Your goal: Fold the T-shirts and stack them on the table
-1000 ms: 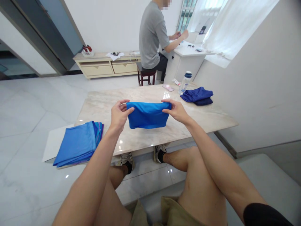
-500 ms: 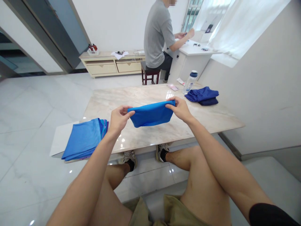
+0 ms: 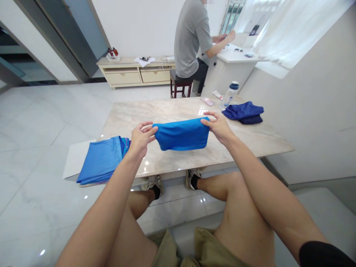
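A folded bright-blue cloth [image 3: 182, 135] hangs between my two hands above the marble-topped table. My left hand [image 3: 141, 136] pinches its upper left corner between thumb and fingers. At the upper right corner, my right hand [image 3: 219, 127] grips it with the thumb in front and some fingers raised behind. The cloth's top edge is stretched fairly straight, and its lower edge bows slightly. Left of my left forearm lies a stack of folded blue cloths [image 3: 101, 157], with teal and purple layers showing at its right side.
The marble table [image 3: 130, 111] carries a water bottle [image 3: 230, 95], a phone [image 3: 208, 101] and crumpled dark-blue cloths [image 3: 244, 112] at the right. A white board [image 3: 75, 157] lies under the stack. Beyond, a person [image 3: 191, 40] sits on a stool at a white desk [image 3: 236, 55].
The fingers of both hands have shifted slightly on the cloth's corners, with my right fingers lifting more. The view has moved a little. The cloth stays held up between my hands.
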### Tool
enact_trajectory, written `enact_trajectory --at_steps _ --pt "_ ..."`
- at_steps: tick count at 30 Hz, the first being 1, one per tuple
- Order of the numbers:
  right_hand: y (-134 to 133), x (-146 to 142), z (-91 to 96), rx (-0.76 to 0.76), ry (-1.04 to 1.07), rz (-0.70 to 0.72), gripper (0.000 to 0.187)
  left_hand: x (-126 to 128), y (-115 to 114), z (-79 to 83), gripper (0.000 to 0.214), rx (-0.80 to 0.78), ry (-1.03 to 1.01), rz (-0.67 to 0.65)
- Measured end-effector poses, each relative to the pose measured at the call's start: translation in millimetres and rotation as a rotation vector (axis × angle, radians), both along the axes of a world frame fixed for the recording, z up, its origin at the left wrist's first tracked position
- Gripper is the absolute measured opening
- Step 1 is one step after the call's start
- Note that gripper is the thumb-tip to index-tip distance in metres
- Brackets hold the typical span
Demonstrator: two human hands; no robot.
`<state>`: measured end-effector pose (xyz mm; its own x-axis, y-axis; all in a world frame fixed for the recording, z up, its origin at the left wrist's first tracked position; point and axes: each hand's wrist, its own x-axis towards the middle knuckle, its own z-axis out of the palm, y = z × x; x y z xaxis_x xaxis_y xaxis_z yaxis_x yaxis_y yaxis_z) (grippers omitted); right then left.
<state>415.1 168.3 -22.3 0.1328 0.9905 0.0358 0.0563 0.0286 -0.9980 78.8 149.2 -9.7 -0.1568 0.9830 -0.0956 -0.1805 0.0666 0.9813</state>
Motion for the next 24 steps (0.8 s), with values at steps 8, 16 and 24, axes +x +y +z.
enact_trajectory --at_steps 8,16,24 --pt "-30.8 -0.9 32.0 0.066 -0.207 0.021 0.065 -16.0 -24.2 25.8 0.057 0.101 0.258 0.007" --pt "2.3 -14.1 -11.6 -0.349 -0.329 0.115 0.042 -33.0 37.9 -30.1 0.053 -0.233 0.377 -0.15" --pt "33.3 -13.5 -64.3 -0.121 -1.07 0.317 0.018 -52.3 59.1 -96.4 0.014 -0.106 1.08 -0.224"
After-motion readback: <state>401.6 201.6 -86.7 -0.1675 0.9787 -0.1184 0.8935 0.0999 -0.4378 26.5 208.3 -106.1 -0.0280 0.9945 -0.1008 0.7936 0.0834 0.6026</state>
